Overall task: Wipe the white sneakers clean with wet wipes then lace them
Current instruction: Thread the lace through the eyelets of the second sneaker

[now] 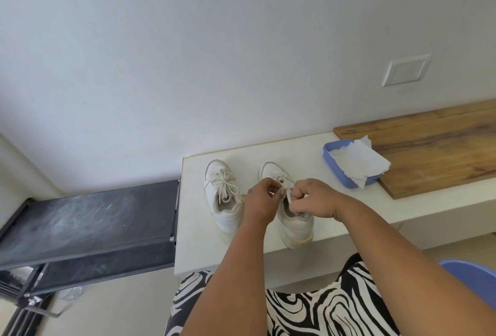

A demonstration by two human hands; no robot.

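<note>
Head view: both hands point(284, 198) pinch the right sneaker's point(291, 215) lace (left sneaker point(222, 196) beside).

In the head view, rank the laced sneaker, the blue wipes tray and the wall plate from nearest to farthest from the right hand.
From the right hand:
1. Laced sneaker, left of both hands, on the white table.
2. Blue wipes tray, to the right, partly on the wooden board.
3. Wall plate, up on the wall, far right.
</note>
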